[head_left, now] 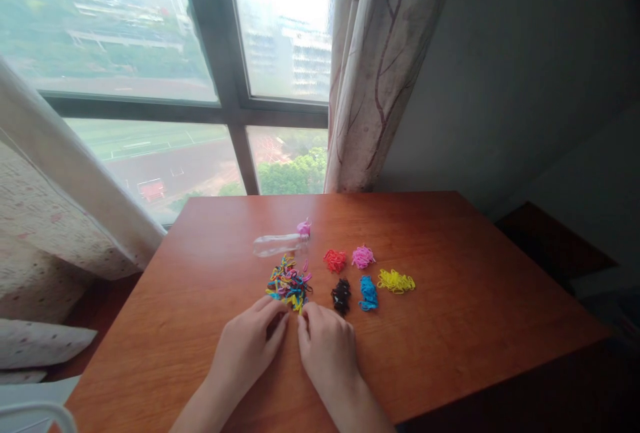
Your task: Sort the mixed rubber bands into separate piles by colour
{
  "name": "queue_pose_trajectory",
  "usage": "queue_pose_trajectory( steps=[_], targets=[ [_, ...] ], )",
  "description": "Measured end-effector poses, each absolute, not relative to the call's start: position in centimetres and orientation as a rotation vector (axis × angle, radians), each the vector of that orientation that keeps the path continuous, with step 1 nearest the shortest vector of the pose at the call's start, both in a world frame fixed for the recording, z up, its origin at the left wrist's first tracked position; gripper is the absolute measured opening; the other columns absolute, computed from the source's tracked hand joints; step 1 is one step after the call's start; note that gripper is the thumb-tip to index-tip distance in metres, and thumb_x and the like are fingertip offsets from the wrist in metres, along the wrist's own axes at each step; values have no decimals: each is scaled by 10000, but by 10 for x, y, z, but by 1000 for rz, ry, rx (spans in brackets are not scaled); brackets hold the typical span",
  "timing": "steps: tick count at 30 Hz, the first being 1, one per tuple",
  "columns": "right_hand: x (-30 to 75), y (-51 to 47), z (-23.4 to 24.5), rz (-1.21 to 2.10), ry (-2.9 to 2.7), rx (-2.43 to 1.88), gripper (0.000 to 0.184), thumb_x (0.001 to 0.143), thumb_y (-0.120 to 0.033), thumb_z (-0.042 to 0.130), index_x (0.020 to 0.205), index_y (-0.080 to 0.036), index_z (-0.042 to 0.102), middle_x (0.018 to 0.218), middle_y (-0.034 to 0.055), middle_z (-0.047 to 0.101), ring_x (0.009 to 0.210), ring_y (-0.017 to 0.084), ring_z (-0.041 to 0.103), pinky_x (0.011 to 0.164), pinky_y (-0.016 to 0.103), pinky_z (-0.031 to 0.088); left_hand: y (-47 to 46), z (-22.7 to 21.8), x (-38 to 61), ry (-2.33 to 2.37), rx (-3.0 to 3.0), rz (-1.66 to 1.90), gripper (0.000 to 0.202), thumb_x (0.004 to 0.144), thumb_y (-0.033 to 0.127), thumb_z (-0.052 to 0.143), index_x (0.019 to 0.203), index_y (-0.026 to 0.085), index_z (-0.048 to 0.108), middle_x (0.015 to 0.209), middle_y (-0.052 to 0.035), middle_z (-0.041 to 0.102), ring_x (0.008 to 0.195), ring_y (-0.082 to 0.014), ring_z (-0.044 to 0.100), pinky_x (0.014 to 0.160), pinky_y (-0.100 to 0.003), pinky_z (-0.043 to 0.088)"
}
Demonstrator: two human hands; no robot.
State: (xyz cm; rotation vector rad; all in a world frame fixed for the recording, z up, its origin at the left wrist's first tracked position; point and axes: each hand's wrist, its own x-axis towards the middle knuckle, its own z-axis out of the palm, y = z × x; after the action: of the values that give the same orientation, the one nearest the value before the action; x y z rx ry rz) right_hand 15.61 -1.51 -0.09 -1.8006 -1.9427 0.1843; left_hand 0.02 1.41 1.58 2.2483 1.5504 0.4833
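A mixed heap of small coloured rubber bands (289,281) lies on the wooden table. At its near left edge is my left hand (253,334), its fingers curled and the thumb closed toward the index finger; whatever is between the tips is hidden. My right hand (326,338) rests at the heap's near right edge with fingertips pinched together. A yellow rubber band (300,311) shows at those fingertips. Single-colour piles lie to the right: red bands (335,260), pink bands (363,256), black bands (341,296), blue bands (369,293) and yellow bands (396,281).
Behind the heap, a clear plastic container (280,244) lies on its side with a pink piece (303,227) at its right end. The table (450,340) meets a window (235,113) and patterned curtain (370,73) at the back. A dark wall stands on the right.
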Motion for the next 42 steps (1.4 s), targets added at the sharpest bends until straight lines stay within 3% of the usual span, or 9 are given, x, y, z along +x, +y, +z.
queue_pose_trajectory(
  steps=[12, 20, 28, 42],
  targets=[
    [166, -20, 6, 292, -1822, -1659, 144, 889, -135, 509, 826, -232, 594, 734, -14, 666, 677, 166, 634, 615, 242, 333, 15, 12, -1, 1530, 2240, 459, 181, 943, 261, 453, 927, 266, 633, 953, 12, 692, 823, -151, 674, 701, -236, 467],
    [232, -20, 11, 234, -1634, -1743, 230, 959, -299, 458, 832, -225, 635, 668, 1, 657, 575, 142, 600, 579, 230, 349, 15, 12, -2, 1529, 2239, 413, 202, 958, 292, 422, 940, 256, 620, 959, 5, 679, 816, -158, 665, 689, -245, 456],
    [335, -18, -12, -4, -1385, -2095, 334, 904, -472, 448, 863, -225, 669, 706, 36, 701, 618, 199, 638, 559, 260, 352, 15, 10, -2, 1525, 2257, 406, 203, 960, 302, 413, 938, 252, 609, 949, 4, 671, 811, -159, 662, 685, -247, 450],
    [345, -10, -15, 9, -1347, -2124, 317, 887, -436, 447, 883, -225, 683, 750, 52, 712, 667, 211, 648, 576, 269, 367, 15, 11, 0, 1542, 2277, 408, 187, 952, 306, 426, 936, 258, 606, 926, 11, 672, 788, -152, 658, 661, -235, 437]
  ],
)
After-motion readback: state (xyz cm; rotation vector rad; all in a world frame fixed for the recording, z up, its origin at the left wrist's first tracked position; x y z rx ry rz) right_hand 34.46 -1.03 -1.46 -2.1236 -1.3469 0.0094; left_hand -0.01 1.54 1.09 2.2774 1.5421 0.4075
